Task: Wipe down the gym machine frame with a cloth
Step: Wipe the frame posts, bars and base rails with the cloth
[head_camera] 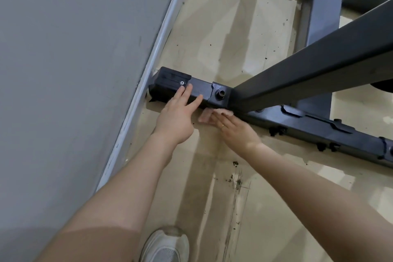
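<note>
Containers: none seen; nothing held inside anything.
Frame: dark grey painted steel gym machine frame lay as a low base beam on the floor, its capped left end close against the wall's base.
Upright: a thick dark square post rose from the base beam and slanted up to the right edge, crossing over the beam's middle and hiding part of it.
Bolt: a short round stud stood on the beam just left of the post's foot.
Cloth: small pale pink cloth was pressed against the beam's near side, just below the post's foot, partly hidden under fingers.
Surroundings: grey wall at left with a white skirting strip; glossy beige floor with dark scuffs and specks; a white and grey trainer at bottom.
Left hand: left hand had fingers straight and slightly spread, tips resting on top of the beam near the end cap, holding nothing.
Right hand: right hand, ring on one finger, had fingers extended flat over the cloth, pressing it to the beam; blurred.
</note>
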`<state>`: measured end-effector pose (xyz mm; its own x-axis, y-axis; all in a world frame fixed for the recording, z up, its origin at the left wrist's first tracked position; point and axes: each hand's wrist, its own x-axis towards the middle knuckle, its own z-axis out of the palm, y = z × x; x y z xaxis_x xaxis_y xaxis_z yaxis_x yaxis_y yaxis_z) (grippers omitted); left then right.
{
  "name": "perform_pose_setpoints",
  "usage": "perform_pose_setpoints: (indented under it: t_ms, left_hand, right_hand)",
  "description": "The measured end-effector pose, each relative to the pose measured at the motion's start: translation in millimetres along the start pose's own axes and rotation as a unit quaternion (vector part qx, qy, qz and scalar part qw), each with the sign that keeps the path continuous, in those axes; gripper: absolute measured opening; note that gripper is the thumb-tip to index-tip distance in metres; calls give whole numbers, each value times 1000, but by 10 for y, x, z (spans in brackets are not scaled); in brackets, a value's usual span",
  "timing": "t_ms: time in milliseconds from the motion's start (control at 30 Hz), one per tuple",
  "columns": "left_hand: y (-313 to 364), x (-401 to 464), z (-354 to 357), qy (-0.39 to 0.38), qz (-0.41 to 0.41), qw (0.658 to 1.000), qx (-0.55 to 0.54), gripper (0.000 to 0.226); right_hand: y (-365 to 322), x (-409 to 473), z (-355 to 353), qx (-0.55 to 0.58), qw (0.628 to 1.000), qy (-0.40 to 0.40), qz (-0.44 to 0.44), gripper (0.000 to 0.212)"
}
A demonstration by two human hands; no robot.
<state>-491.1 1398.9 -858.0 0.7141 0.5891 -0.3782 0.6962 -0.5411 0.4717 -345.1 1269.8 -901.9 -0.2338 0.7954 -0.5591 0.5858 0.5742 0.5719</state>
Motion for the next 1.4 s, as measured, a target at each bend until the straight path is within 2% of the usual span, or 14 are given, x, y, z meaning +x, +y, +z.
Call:
perform_pose_setpoints:
  t_ms: [233, 300, 400, 500, 567, 667, 733, 800, 867, 967, 1067, 1167, 1300, 1400]
  left_hand:
    - [187, -13, 9, -18, -24, 994, 108, 79]
    - [260, -24, 11, -30, -37, 991, 128, 79]
    - [369, -73, 80, -8, -27, 997, 78, 79]
    - [513, -114, 164, 34, 17, 999, -31, 77]
    - [655, -132, 209, 51, 30, 992, -109, 77]
    - [907, -117, 205, 88, 15, 974, -210, 73]
    - [1042, -78, 173, 98, -7, 959, -266, 70]
    - [1130, -45, 163, 91, -24, 945, -312, 69]
    - [1176, -41, 174, 92, -37, 938, -333, 70]
    - [1229, -66, 191, 96, -47, 940, -325, 69]
    - [1247, -72, 192, 95, -61, 939, -324, 67]
    - [1249, -66, 210, 100, -65, 940, -319, 63]
    - [1275, -50, 260, 118, -74, 930, -340, 61]
    - [1302, -45, 273, 128, -79, 921, -360, 61]
  right_hand:
    - [41, -634, 544, -36, 999, 8, 37, 48]
    - [88, -491, 418, 21, 998, 34, 56, 46]
    - [162, -435, 257, 180, 957, 169, 152, 23]
    - [109, -769, 350, 438, 832, 252, 230, 28]
    - [106, -1087, 392, 548, 734, 254, 310, 24]
    - [302, -1310, 418, 602, 594, 256, 469, 23]
    - [437, -1200, 429, 608, 544, 254, 519, 23]
    - [470, -930, 404, 654, 575, 227, 437, 31]
    - [371, -677, 399, 642, 649, 184, 365, 42]
    - [322, -636, 444, 589, 686, 190, 382, 40]
    - [221, -939, 633, 516, 752, 201, 358, 32]
    - [107, -1045, 661, 551, 741, 186, 336, 41]
    - [359, -768, 478, 633, 654, 239, 337, 32]
    - [314, -858, 555, 600, 709, 233, 288, 59]
